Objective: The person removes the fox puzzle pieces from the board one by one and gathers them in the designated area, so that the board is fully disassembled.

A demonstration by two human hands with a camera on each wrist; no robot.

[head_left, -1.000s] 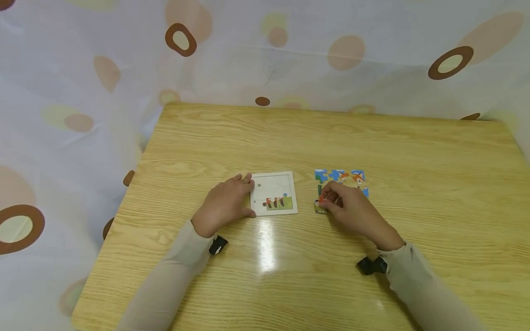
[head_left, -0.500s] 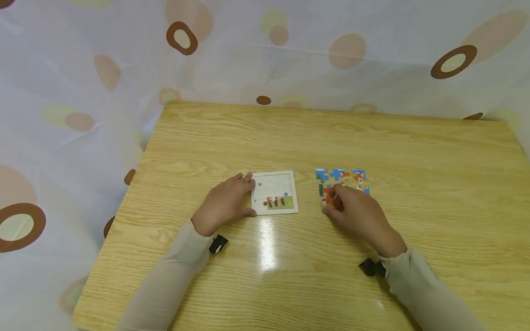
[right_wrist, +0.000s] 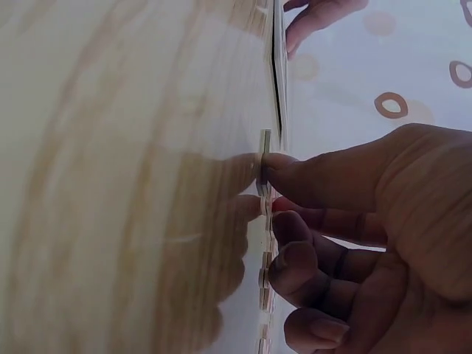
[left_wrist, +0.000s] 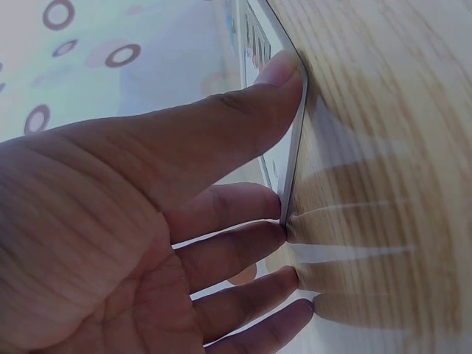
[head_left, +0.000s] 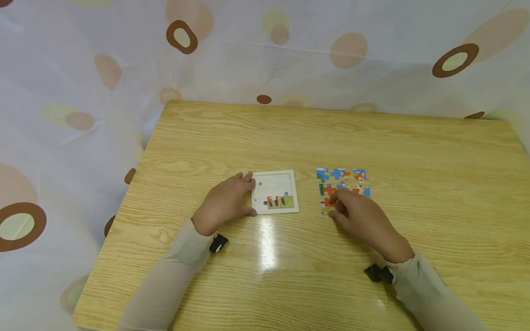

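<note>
My left hand (head_left: 225, 202) rests at the left side of a white puzzle tray (head_left: 273, 181). In the left wrist view, the thumb (left_wrist: 280, 74) lies over the tray's corner while the other fingers extend along its edge. A joined strip of picture (head_left: 279, 202) sits in the tray's lower right part. My right hand (head_left: 360, 216) is over loose jigsaw pieces (head_left: 335, 174) showing foxes and blue sky. Its thumb and index finger pinch a puzzle piece (right_wrist: 264, 158) in the bottom row, flat at the table; the hand hides much of that row.
A light wooden table (head_left: 265, 133) carries everything, with a spotted cloth (head_left: 232, 50) hanging behind it. A strip of bare wood separates the tray from the pieces. Black wrist cameras (head_left: 218, 243) are strapped at both sleeves.
My right hand has shifted slightly right, and the lower left puzzle piece moved right, in line with the pieces above. My left hand and the tray have stayed put.
</note>
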